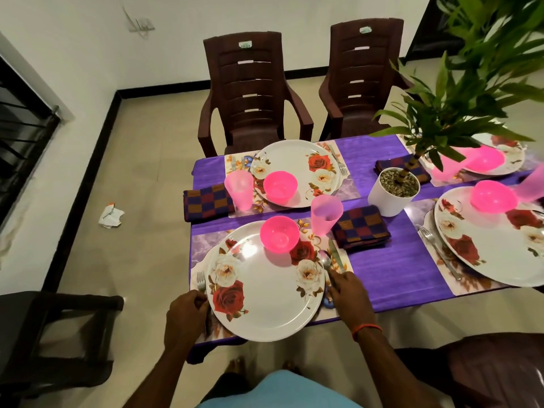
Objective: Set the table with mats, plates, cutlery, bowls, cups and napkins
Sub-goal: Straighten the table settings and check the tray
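Beside near plate [265, 293]: left hand [187, 309] apparently pinches fork [201, 280]; right hand [347, 287] holds spoon [325, 260].

The room was evenly lit from overhead; soft glare was seen on the nearest plate [265, 290]. Straight lines were bowed at the edges, and the plant leaves [471, 83] were rendered blurred.
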